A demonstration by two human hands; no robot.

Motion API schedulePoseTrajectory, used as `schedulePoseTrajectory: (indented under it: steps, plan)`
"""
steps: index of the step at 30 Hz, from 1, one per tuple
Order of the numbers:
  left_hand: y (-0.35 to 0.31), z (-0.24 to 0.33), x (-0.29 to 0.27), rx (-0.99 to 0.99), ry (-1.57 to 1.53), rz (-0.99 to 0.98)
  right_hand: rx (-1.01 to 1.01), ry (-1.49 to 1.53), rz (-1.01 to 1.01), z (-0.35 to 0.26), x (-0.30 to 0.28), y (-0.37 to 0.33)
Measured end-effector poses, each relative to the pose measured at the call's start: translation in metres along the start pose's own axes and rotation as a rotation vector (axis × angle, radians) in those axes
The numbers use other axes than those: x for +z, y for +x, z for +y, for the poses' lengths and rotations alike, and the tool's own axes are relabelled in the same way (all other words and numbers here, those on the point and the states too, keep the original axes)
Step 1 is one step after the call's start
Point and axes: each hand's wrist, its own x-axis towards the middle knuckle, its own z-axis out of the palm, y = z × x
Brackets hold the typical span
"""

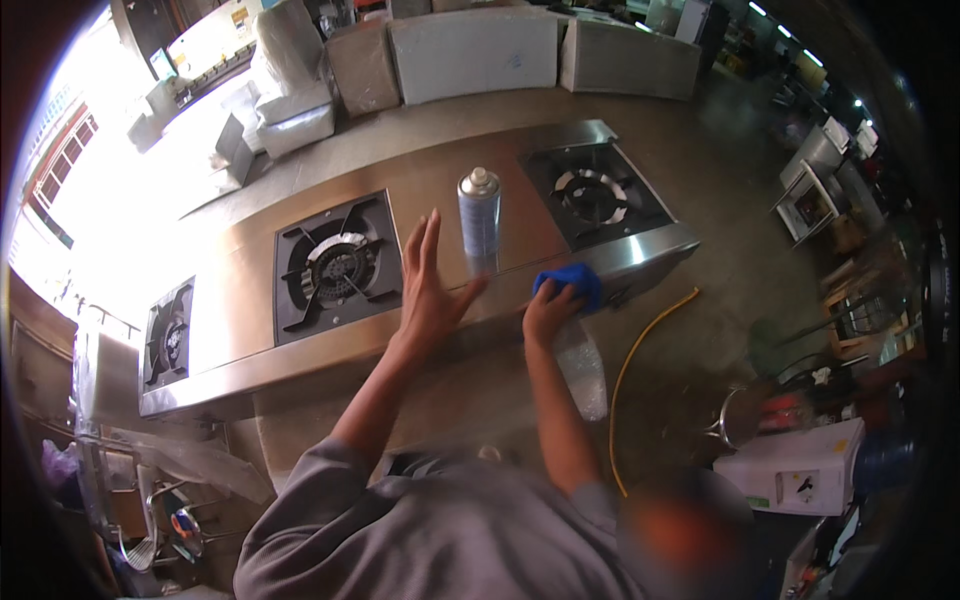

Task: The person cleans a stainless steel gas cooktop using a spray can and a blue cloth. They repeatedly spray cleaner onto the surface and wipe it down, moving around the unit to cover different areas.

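A long stainless steel gas stove (425, 180) stretches in front of me, with a black burner (340, 265) in the middle, a second burner (594, 198) at the right and a third burner (170, 338) at the far left. On the steel between the middle and right burners, an aerosol can (480, 218) stands upright with its nozzle bare. My left hand (428, 295) is just left of the can, over the front part of the stove, fingers spread and holding nothing. At the stove's front edge, my right hand (547, 312) grips a blue cloth (572, 286), whose lower part the fingers hide.
Clear plastic wrap (587, 375) hangs below my right hand. A yellow hose (626, 375) curves across the floor at right. Wrapped bulky items (475, 55) line the far side. A white box (790, 470) lies among clutter at lower right; plastic-covered metalwork (190, 460) stands at lower left.
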Motion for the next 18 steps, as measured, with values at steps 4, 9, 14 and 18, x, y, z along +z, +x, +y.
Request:
schedulePoseTrajectory:
  steps: [4, 9, 14, 18]
  plan:
    - [0.068, -0.003, 0.08, -0.06, 0.078, 0.19, -0.071, -0.029, -0.059, 0.001, -0.01, 0.005]
    - [0.09, -0.017, 0.111, 0.055, -0.084, 0.314, 0.023, -0.059, -0.122, 0.011, -0.005, 0.011]
    - [0.063, 0.0, 0.051, 0.218, -0.049, 0.428, 0.018, -0.022, -0.072, 0.015, -0.001, 0.014]
    - [-0.042, 0.007, -0.032, 0.089, -0.04, 0.386, -0.005, 0.005, -0.09, 0.017, 0.0, 0.017]
